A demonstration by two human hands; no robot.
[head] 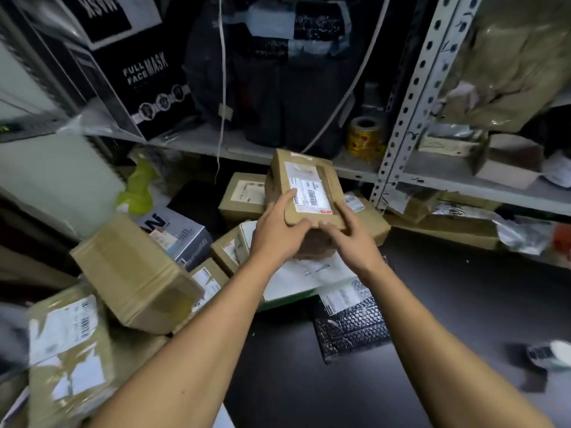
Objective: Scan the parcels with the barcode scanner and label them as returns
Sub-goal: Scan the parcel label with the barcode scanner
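Taped cardboard boxes (133, 273) crowd my left side. My left hand (278, 233) and right hand (349, 239) both grip a labelled parcel (309, 189), raised over the heap, below the metal shelf (355, 168). A bubble mailer (352, 329) lies right.

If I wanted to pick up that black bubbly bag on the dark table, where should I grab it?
Grab the black bubble mailer by its near edge, coming from the front. It lies flat on the dark table, and its far end, with the white label, is tucked under the white parcel. The near edge looks free, so you could probably pinch it there and slide it out.
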